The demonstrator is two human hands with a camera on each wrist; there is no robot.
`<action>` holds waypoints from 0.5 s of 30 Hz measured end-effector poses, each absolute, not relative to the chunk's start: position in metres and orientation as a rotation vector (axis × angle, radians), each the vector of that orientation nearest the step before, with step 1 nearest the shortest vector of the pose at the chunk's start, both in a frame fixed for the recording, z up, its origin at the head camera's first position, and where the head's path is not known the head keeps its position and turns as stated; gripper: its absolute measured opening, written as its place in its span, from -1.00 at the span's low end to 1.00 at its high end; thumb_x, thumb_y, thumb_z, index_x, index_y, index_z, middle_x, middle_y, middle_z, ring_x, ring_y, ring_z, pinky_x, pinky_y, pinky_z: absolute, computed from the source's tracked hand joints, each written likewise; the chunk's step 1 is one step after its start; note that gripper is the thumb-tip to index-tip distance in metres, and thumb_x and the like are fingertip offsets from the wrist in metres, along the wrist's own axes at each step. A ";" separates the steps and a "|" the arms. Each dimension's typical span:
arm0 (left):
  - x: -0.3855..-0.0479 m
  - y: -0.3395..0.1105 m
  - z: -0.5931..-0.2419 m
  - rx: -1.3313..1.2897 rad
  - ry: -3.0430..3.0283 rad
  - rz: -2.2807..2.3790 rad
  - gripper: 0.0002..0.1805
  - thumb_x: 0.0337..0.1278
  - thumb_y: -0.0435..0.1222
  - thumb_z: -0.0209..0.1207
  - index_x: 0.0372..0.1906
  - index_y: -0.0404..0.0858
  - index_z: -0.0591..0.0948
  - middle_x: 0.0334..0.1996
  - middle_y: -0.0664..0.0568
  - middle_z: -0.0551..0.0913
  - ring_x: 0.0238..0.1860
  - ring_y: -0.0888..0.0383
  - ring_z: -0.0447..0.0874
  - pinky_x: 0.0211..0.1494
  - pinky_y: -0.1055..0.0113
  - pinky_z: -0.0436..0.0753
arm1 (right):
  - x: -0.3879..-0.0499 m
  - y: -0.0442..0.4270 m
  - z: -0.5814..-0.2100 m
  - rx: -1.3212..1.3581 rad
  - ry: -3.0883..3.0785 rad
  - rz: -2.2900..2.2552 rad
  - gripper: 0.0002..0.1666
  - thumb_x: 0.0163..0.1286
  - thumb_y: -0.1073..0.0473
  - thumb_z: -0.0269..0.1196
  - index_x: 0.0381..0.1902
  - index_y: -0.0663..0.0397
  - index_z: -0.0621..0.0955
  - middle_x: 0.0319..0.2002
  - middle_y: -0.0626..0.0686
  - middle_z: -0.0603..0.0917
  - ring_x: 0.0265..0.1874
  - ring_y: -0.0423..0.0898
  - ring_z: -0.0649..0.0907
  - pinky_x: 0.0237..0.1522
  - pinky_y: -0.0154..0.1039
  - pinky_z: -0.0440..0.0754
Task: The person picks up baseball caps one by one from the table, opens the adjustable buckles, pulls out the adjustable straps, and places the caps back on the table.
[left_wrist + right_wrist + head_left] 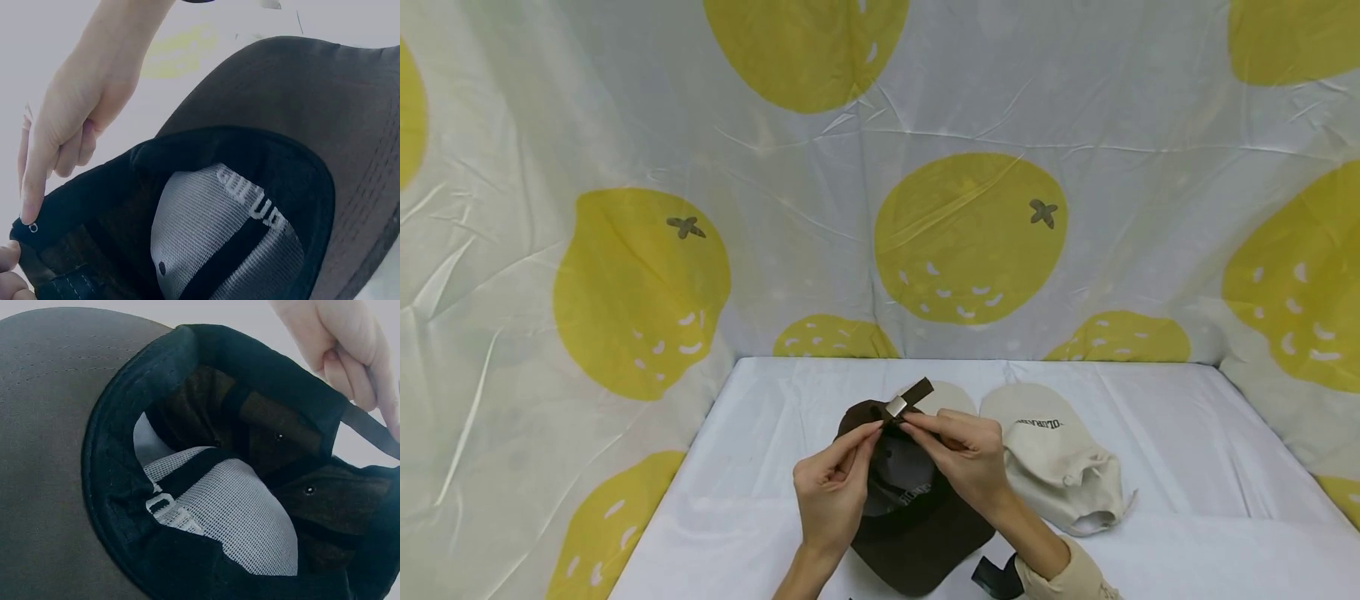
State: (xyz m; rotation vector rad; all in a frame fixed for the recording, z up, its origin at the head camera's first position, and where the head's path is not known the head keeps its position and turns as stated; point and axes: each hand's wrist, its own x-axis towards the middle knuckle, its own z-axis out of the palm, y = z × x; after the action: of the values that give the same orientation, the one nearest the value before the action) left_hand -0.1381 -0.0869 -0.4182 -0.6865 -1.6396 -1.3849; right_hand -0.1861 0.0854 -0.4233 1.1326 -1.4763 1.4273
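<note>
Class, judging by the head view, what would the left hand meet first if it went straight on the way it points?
Pinching the brown cap, the left hand would probably meet the metal strap buckle first, though depth is unclear.

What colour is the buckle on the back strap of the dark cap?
The buckle is silver, with a metallic shine; the head view shows it best.

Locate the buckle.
In the head view, the buckle is on the strap of the dark cap, beside the right hand, left of the lettered pale cap.

Head cam fwd/down, wrist cams close, sharing cap (250, 187)
</note>
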 end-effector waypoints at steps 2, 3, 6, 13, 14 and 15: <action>-0.138 -0.087 -0.418 -0.679 -1.640 -1.403 -0.75 0.04 -0.77 0.28 -0.17 -0.55 0.76 -0.49 -0.39 0.75 -0.85 0.41 0.21 -0.70 0.60 0.27 | -0.186 0.085 -0.423 1.138 -1.469 1.431 -0.84 0.26 0.44 0.44 -0.18 0.36 0.80 -0.74 -0.10 0.46 -0.72 -0.36 0.20 -0.67 -0.52 0.15; -0.138 -0.087 -0.418 -0.675 -1.639 -1.411 -0.75 0.05 -0.76 0.28 -0.17 -0.55 0.76 -0.48 -0.38 0.76 -0.81 0.44 0.33 -0.68 0.61 0.32 | -0.186 0.085 -0.423 1.132 -1.472 1.427 -0.85 0.26 0.44 0.44 -0.19 0.35 0.80 -0.74 -0.10 0.46 -0.72 -0.36 0.20 -0.67 -0.52 0.15; -0.138 -0.086 -0.418 -0.663 -1.647 -1.411 -0.77 0.07 -0.74 0.29 -0.17 -0.55 0.76 -0.49 -0.36 0.76 -0.76 0.47 0.40 -0.67 0.62 0.34 | -0.185 0.086 -0.423 1.104 -1.487 1.410 -0.87 0.27 0.42 0.45 -0.21 0.36 0.81 -0.74 -0.11 0.43 -0.72 -0.36 0.19 -0.67 -0.53 0.14; -0.138 -0.084 -0.418 -0.668 -1.653 -1.441 -0.80 0.09 -0.72 0.30 -0.17 -0.57 0.76 -0.42 -0.40 0.77 -0.48 0.44 0.73 -0.45 0.71 0.55 | -0.180 0.084 -0.423 1.018 -1.481 1.327 -0.89 0.29 0.38 0.45 -0.25 0.37 0.80 -0.76 -0.13 0.40 -0.72 -0.38 0.16 -0.68 -0.56 0.11; -0.137 -0.084 -0.418 -0.674 -1.650 -1.445 -0.80 0.09 -0.72 0.30 -0.17 -0.57 0.75 -0.41 -0.42 0.77 -0.37 0.41 0.78 -0.37 0.69 0.61 | -0.180 0.084 -0.423 1.010 -1.476 1.315 -0.89 0.30 0.38 0.45 -0.25 0.37 0.80 -0.76 -0.13 0.39 -0.72 -0.39 0.15 -0.68 -0.57 0.10; -0.137 -0.083 -0.418 -0.677 -1.649 -1.443 -0.79 0.09 -0.73 0.29 -0.16 -0.58 0.75 -0.39 -0.42 0.77 -0.26 0.36 0.81 -0.29 0.64 0.67 | -0.179 0.083 -0.422 1.004 -1.473 1.305 -0.89 0.30 0.38 0.44 -0.25 0.38 0.80 -0.76 -0.14 0.38 -0.73 -0.39 0.14 -0.68 -0.57 0.09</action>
State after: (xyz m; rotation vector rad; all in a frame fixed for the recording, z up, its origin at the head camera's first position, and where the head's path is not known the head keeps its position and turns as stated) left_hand -0.1372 -0.0831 -0.4178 -0.6769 -1.6489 -1.4428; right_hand -0.1790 0.0832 -0.4224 1.0040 -1.4727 1.3052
